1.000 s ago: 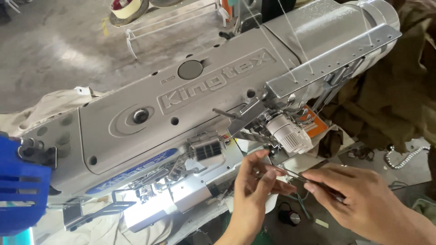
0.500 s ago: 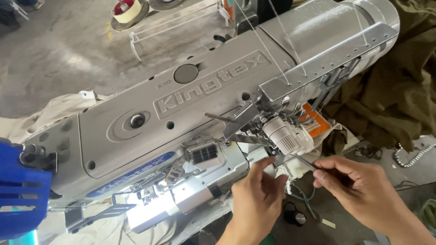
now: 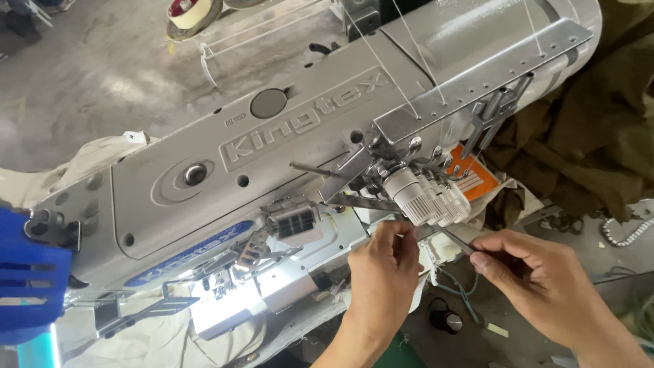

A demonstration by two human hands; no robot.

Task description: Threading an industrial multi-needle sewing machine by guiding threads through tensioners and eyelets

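A person is standing over a big grey sewing machine [image 3: 286,163] lying slantwise across the view, its long body running from the near left to the far right. The left hand [image 3: 385,272] is coming up from the near edge, fingers pressed together in a pinch just under the white tension knobs [image 3: 429,197]; what it is pinching is too fine to make out, perhaps a thread. The right hand [image 3: 538,279] is reaching in from the near right, thumb and forefinger pinching thin metal tweezers [image 3: 455,240], whose tip is pointing left and up toward the knobs and ending just beside the left hand's fingertips. The two hands are sitting close together but not touching. Above the knobs a perforated metal bar [image 3: 490,75] is running along the machine's right end, with pale threads [image 3: 381,54] coming down to it from the far side. Behind the knobs an orange label [image 3: 477,177] is showing. At the near left of the machine a lit needle area [image 3: 225,293] is glowing white, and pale cloth [image 3: 88,157] is lying under and around that end. A blue plastic part [image 3: 27,286] is sitting at the left edge. Olive-brown fabric [image 3: 593,150] is heaped at the far right. A roll of tape [image 3: 194,13] is resting on the concrete floor [image 3: 82,68] beyond the machine, and a coiled white cord [image 3: 630,235] is lying at the right edge.
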